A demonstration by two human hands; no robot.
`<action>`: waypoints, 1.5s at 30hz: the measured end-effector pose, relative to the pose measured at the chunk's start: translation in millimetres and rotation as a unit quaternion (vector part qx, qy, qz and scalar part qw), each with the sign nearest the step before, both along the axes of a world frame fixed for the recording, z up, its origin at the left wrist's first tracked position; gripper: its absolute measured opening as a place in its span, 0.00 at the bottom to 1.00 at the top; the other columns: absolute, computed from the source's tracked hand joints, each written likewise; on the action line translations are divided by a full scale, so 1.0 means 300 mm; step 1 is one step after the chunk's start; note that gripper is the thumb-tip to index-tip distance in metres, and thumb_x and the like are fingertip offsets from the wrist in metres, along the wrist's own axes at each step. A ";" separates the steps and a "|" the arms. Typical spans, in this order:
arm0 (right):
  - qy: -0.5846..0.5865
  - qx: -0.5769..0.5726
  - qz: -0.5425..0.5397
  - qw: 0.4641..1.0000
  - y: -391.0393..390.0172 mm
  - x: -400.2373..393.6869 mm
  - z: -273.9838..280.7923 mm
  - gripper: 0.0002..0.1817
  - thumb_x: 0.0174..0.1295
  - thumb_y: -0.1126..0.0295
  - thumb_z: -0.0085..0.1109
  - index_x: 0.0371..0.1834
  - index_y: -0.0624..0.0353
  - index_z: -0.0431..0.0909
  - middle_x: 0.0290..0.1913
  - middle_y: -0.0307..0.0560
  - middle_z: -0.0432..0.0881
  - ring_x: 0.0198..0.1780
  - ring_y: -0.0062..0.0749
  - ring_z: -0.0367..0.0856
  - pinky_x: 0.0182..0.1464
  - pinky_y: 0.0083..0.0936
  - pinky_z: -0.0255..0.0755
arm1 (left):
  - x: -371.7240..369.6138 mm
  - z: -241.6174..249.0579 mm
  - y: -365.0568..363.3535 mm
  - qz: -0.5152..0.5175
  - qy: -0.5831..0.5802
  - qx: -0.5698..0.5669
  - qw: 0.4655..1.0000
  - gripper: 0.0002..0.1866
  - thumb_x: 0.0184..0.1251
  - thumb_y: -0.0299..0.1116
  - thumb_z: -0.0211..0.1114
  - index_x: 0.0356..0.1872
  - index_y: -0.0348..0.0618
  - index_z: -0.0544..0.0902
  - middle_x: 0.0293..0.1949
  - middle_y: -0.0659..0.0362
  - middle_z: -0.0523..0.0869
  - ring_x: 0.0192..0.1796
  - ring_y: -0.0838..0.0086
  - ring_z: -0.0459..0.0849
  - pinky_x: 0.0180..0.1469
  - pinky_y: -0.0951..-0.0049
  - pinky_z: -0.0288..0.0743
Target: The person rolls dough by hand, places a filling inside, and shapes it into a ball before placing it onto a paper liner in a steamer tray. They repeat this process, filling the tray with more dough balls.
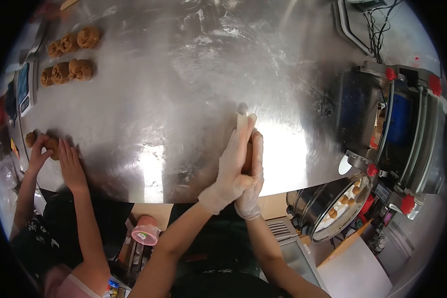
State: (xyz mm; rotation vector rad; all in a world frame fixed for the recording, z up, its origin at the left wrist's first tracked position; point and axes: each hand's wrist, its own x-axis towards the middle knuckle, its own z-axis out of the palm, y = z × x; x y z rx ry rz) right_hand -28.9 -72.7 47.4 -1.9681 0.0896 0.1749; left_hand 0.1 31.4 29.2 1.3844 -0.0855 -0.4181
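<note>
Gloved left hand [233, 169] and right hand [253, 174] press flat together, rolling brown dough [247, 158] between the palms above the steel table [184, 89]; even, light pressure should keep it uniform.

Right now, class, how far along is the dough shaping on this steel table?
Done: six shaped dough pieces sit in two rows at the table's far left. In hand: the left hand and right hand, gloved, press a brown piece between the palms; a co-worker's hands shape another. Left: pieces in the metal bowl.
</note>
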 end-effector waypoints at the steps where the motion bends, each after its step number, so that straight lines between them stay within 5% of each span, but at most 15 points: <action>1: -0.005 0.003 0.002 1.000 0.001 0.018 0.003 0.50 0.72 0.38 0.43 0.83 0.70 0.48 0.85 0.62 0.50 0.85 0.57 0.47 0.84 0.47 0.45 | -0.007 0.014 -0.009 -0.007 0.041 0.023 0.999 0.69 0.62 0.82 0.50 0.82 0.29 0.35 0.84 0.37 0.41 0.86 0.47 0.39 0.83 0.53 0.43; 6: -0.028 0.021 0.020 0.999 -0.063 0.095 -0.019 0.51 0.73 0.34 0.36 0.84 0.70 0.46 0.85 0.64 0.48 0.86 0.58 0.45 0.84 0.47 0.43 | -0.079 -0.036 -0.007 0.055 -0.019 0.009 0.998 0.68 0.60 0.82 0.50 0.84 0.35 0.39 0.84 0.37 0.47 0.84 0.41 0.50 0.82 0.53 0.50; 8: -0.012 0.016 0.024 1.000 -0.053 0.053 -0.022 0.52 0.74 0.32 0.34 0.84 0.70 0.46 0.86 0.64 0.47 0.86 0.58 0.44 0.84 0.47 0.42 | 0.035 -0.016 -0.003 -0.008 -0.003 0.012 1.000 0.70 0.58 0.86 0.47 0.84 0.33 0.39 0.84 0.38 0.48 0.84 0.43 0.50 0.82 0.53 0.51; 17: -0.034 0.057 0.040 0.997 -0.053 0.087 -0.069 0.57 0.72 0.25 0.28 0.84 0.71 0.45 0.86 0.66 0.46 0.87 0.61 0.39 0.85 0.46 0.38 | 0.028 0.016 0.003 0.068 0.022 0.050 0.996 0.68 0.64 0.83 0.46 0.82 0.26 0.37 0.82 0.31 0.47 0.85 0.44 0.46 0.83 0.58 0.49; 18: -0.049 0.047 0.048 0.997 -0.051 0.053 -0.098 0.58 0.72 0.25 0.27 0.84 0.71 0.45 0.86 0.66 0.46 0.87 0.61 0.39 0.85 0.46 0.38 | 0.081 -0.024 0.004 0.079 -0.058 0.014 0.995 0.67 0.65 0.82 0.47 0.82 0.26 0.40 0.83 0.33 0.46 0.85 0.44 0.47 0.82 0.59 0.49; 22: -0.019 0.031 0.044 0.998 -0.039 0.133 -0.019 0.59 0.70 0.23 0.25 0.84 0.70 0.46 0.85 0.66 0.47 0.86 0.63 0.39 0.85 0.48 0.38 | 0.087 -0.001 -0.028 0.017 0.021 -0.041 0.999 0.69 0.62 0.81 0.52 0.81 0.25 0.42 0.84 0.35 0.44 0.85 0.44 0.47 0.82 0.58 0.50; 27: 0.031 0.058 0.025 0.998 -0.045 0.103 -0.046 0.57 0.71 0.24 0.25 0.84 0.69 0.47 0.86 0.66 0.46 0.86 0.61 0.41 0.85 0.48 0.37 | 0.018 0.015 -0.002 0.099 0.039 0.016 0.994 0.70 0.62 0.81 0.53 0.81 0.24 0.41 0.83 0.34 0.46 0.85 0.44 0.46 0.82 0.56 0.49; 29: 0.064 0.065 0.012 0.996 -0.032 0.068 -0.026 0.56 0.72 0.26 0.26 0.84 0.69 0.47 0.86 0.66 0.46 0.86 0.60 0.42 0.85 0.48 0.38 | 0.085 -0.039 -0.020 0.052 -0.042 0.014 0.998 0.68 0.65 0.80 0.51 0.81 0.22 0.39 0.83 0.33 0.44 0.85 0.44 0.46 0.83 0.57 0.47; 33: -0.024 0.010 0.047 0.999 -0.048 0.153 0.002 0.51 0.75 0.32 0.27 0.84 0.69 0.47 0.85 0.67 0.48 0.86 0.61 0.42 0.84 0.47 0.40 | -0.030 -0.011 -0.019 0.034 0.016 0.002 0.999 0.65 0.68 0.78 0.48 0.80 0.22 0.39 0.82 0.32 0.46 0.85 0.43 0.47 0.83 0.58 0.48; 38: 0.008 -0.020 0.057 0.998 -0.053 0.026 -0.097 0.47 0.76 0.38 0.30 0.84 0.69 0.49 0.84 0.66 0.51 0.86 0.63 0.43 0.84 0.48 0.40 | 0.043 -0.008 0.010 0.084 -0.017 0.012 0.996 0.66 0.68 0.81 0.43 0.80 0.22 0.40 0.83 0.31 0.43 0.85 0.44 0.44 0.82 0.59 0.48; 45: -0.038 -0.008 0.038 0.999 -0.060 0.158 -0.041 0.47 0.76 0.37 0.27 0.83 0.69 0.52 0.84 0.64 0.53 0.85 0.65 0.43 0.84 0.49 0.42 | -0.039 0.005 -0.006 0.034 -0.006 0.067 0.997 0.65 0.68 0.80 0.42 0.81 0.24 0.40 0.83 0.31 0.40 0.85 0.43 0.43 0.83 0.58 0.47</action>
